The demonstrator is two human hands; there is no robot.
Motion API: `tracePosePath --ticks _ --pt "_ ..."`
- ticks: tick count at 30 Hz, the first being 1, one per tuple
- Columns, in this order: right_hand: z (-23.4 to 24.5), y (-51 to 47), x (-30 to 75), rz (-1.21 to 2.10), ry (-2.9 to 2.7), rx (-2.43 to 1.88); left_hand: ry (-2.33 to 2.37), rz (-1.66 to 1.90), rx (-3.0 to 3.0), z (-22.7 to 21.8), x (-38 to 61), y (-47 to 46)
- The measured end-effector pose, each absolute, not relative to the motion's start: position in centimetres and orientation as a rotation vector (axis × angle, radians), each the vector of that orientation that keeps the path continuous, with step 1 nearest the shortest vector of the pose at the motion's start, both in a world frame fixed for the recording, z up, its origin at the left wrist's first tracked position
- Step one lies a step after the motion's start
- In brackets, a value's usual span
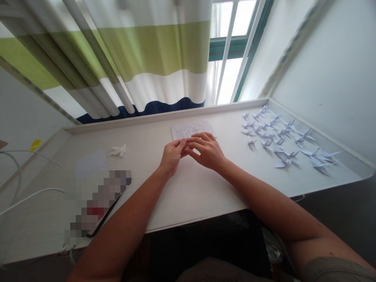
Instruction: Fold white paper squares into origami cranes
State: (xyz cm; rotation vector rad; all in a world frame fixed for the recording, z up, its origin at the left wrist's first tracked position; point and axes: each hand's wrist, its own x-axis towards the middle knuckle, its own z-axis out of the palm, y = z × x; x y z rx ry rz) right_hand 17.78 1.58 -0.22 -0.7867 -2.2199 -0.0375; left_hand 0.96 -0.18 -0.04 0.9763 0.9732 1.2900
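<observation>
In front of me, above the middle of the white desk (188,199), my left hand (172,156) is closed, thumb and fingers pinched together. My right hand (208,150) meets it at the fingertips, its fingers curved over and closed in. Between them a tiny pale bit of what looks like folded paper (186,145) shows; the fingers hide most of it. Just beyond the hands lies a flat sheet with printed or drawn lines (190,128). Several folded paper cranes (276,131) stand grouped to the right of my right hand.
A crumpled white tissue (118,150) and pale paper sheets (92,159) lie at left. A blurred-out, dark-edged device (102,203) sits by my left forearm. White cables (35,192) run in from the left. A raised rim (164,116) borders the desk before the curtain (158,51).
</observation>
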Motion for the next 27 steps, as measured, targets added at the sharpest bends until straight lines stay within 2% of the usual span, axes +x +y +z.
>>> tracePosePath --ticks 5,12,20,27 --pt "-0.4 1.7 17.9 0.183 -1.932 -0.869 0.999 1.297 1.066 -0.4 1.1 -0.2" --pt "-1.0 2.7 17.9 0.813 -1.657 -0.895 1.049 1.314 1.067 -0.8 1.2 -0.2" --pt "-1.0 2.9 17.9 0.931 -1.646 -0.868 1.131 1.285 1.138 -0.3 0.8 -0.3" --pt "-1.2 3.2 18.4 0.851 -1.743 -0.876 1.140 1.252 1.257 -0.1 0.1 0.1"
